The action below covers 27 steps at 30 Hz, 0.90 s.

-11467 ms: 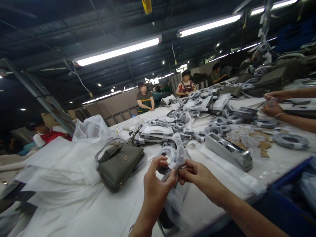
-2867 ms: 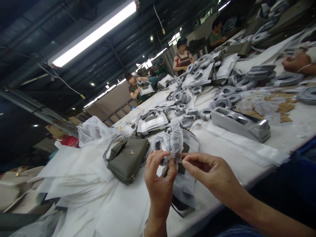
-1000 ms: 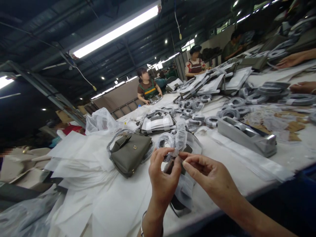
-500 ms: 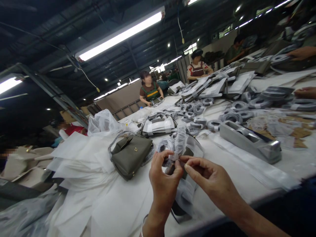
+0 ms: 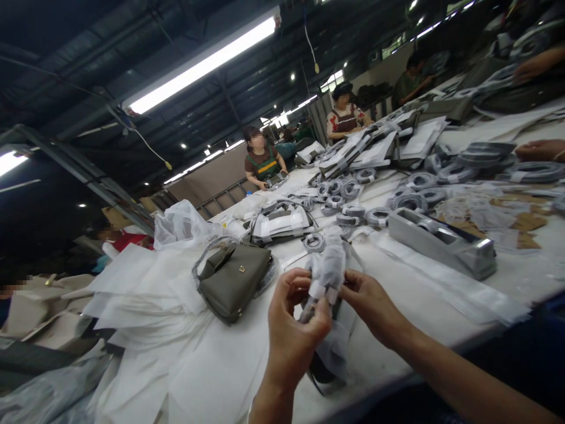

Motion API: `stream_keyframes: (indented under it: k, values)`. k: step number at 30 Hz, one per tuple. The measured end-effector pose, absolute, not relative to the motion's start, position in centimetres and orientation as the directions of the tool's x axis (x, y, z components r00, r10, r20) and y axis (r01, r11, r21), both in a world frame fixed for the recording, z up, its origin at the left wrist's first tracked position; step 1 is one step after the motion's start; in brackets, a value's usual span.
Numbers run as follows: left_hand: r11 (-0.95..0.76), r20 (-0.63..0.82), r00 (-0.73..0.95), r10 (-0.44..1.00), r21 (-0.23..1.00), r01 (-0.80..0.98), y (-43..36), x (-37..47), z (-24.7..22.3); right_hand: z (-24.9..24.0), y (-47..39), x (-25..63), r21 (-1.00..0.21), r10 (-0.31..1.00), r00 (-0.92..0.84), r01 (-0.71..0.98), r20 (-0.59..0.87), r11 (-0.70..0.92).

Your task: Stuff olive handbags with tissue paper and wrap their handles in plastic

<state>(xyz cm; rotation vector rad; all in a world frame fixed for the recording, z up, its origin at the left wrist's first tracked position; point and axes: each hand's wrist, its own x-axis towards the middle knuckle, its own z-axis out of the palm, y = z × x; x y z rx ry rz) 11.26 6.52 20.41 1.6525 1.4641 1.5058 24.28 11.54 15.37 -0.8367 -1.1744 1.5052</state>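
A bundle wrapped in translucent white paper [image 5: 332, 265] is held between my two hands over the near part of the table. My left hand [image 5: 295, 330] is closed on its lower left side, thumb and fingers pinching near a white band. From the right, my right hand [image 5: 373, 303] grips the wrapping with its fingertips. Dark material hangs below the bundle, partly covered by the wrap. An olive green handbag [image 5: 238, 277] with a gold clasp lies just left of my hands.
Thin white sheets [image 5: 185, 359] are piled at the left. A grey tape dispenser [image 5: 441, 241] stands to the right, beside long clear plastic sleeves [image 5: 459, 282]. Coiled straps [image 5: 410, 202] and wrapped bags lie farther back. Across the table, people [image 5: 265, 159] are at work.
The wrapped bundle stands more upright and shows more fully between my hands. My right hand has moved in against its right side. The view has shifted slightly.
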Motion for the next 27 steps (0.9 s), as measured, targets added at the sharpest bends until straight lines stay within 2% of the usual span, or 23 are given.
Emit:
stream_keyframes:
  k: [4,7,10,15,22,24,27]
  values:
    - [-0.297,0.387,-0.188,0.903,0.877,0.379,7.1,10.9,20.5,14.5,11.8,24.2,-0.970,0.937,-0.331,-0.241,0.113,0.032]
    - [-0.277,0.357,-0.255,0.899,0.913,0.299,7.8,9.9,20.7,14.3,11.7,24.7,-0.980,0.955,-0.262,-0.172,0.140,0.097]
    - [-0.273,0.321,-0.240,0.916,0.938,0.212,7.9,9.5,20.9,14.6,11.5,25.6,-0.985,0.969,-0.212,-0.147,0.123,0.093]
    - [-0.246,0.273,-0.238,0.932,0.959,0.138,7.4,9.6,21.0,16.0,10.5,26.5,-0.960,0.961,-0.256,-0.280,0.102,0.027]
    - [-0.265,0.296,-0.285,0.912,0.954,0.143,7.1,9.4,21.0,16.3,7.8,27.8,-0.894,0.958,-0.261,-0.448,0.117,-0.013]
    - [-0.270,0.306,-0.284,0.909,0.950,0.158,7.0,9.5,21.1,16.4,7.2,28.5,-0.911,0.952,-0.256,-0.409,0.165,0.048]
    - [-0.290,0.329,-0.266,0.906,0.941,0.175,6.8,9.8,21.1,15.7,7.1,29.5,-0.958,0.918,-0.315,-0.227,0.241,0.173]
